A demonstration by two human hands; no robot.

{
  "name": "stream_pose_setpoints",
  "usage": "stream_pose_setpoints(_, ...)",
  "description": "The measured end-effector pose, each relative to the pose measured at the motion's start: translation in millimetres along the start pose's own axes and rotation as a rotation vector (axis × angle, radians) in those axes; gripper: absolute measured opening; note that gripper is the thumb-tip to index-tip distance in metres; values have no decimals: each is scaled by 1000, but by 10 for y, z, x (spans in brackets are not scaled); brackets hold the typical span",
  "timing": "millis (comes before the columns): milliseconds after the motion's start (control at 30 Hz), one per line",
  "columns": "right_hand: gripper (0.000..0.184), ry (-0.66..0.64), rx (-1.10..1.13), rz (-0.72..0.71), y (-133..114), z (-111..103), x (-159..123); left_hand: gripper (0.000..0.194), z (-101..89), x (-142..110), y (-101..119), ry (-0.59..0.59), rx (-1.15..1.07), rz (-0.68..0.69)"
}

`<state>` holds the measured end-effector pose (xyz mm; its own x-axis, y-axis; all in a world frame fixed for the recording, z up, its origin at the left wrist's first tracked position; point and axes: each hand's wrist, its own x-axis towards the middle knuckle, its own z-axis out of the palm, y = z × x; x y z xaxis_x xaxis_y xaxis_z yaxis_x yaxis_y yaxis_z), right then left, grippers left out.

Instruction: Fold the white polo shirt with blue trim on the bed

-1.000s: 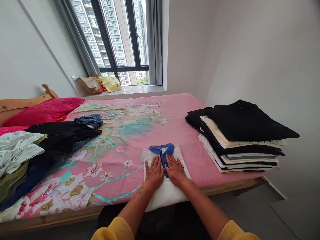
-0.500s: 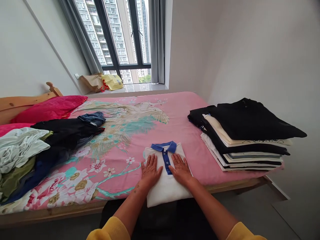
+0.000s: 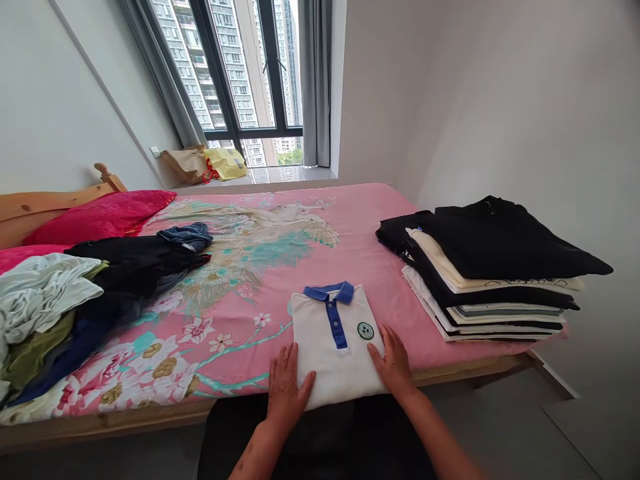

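A folded white polo shirt [image 3: 320, 360] lies at the bed's near edge, its blue collar and button placket facing up. A round dark green badge [image 3: 365, 331] shows on its chest. Along the shirt's left side rests my left hand [image 3: 289, 387], open, its fingers stretched forward and its thumb reaching over the cloth. My right hand [image 3: 393, 360] is at the opposite side, also open, with the thumb on the shirt near the badge and the fingers at the right edge. The undersides of both hands are hidden.
A tall stack of folded clothes [image 3: 500, 293], black on top, stands on the bed to the right. Loose clothes [image 3: 125, 273] lie heaped at the left by a red pillow [image 3: 105, 217]. Bags [image 3: 225, 164] sit on the windowsill beyond the pink floral bedsheet [image 3: 360, 220].
Both hands have slid from the shirt's chest, near the placket, down and outward to its left and right edges. The badge, covered before, now shows. The shirt has barely moved.
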<state>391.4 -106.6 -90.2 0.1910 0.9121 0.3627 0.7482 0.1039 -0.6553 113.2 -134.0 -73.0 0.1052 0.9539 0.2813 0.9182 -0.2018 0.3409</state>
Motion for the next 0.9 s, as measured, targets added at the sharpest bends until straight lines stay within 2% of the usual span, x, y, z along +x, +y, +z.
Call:
stream_pose_setpoints(67,58,121,198,136,32,-81,-298,61,-63,-231,15,-17,17,45)
stream_pose_setpoints(167,62,256,595,568,-50,-171,-788,69,-178,-416,114,-11,53,71)
stream_pose_setpoints(233,64,189,884,806,-169,-202,-1039,75,-251,-434,240,-14,93,110)
stream_pose_setpoints(267,63,119,1016,877,-241,-206,-1117,78,-279,-420,320,-33,113,153)
stream_pose_setpoints(367,52,-47,1313,965,-469,-174,-1146,86,-286,-329,588,-128,139,338)
stream_pose_setpoints(433,45,-72,1436,987,-605,-137,-1056,86,-217,-248,741,-179,125,449)
stream_pose_setpoints(500,41,-74,1522,959,-706,-114,-971,84,-116,-159,838,-213,95,501)
stream_pose_setpoints(600,41,-53,1601,836,-764,-119,-942,80,2,-23,895,-290,49,444)
stream_pose_setpoints(700,35,-15,1612,769,-746,-116,-937,73,-27,103,942,-393,20,347)
stream_pose_setpoints(800,26,18,1432,681,-776,-30,-755,65,-237,246,1075,-473,24,286)
stream_pose_setpoints(900,41,-59,906,485,-929,100,-399,64,-564,417,1330,-535,64,254)
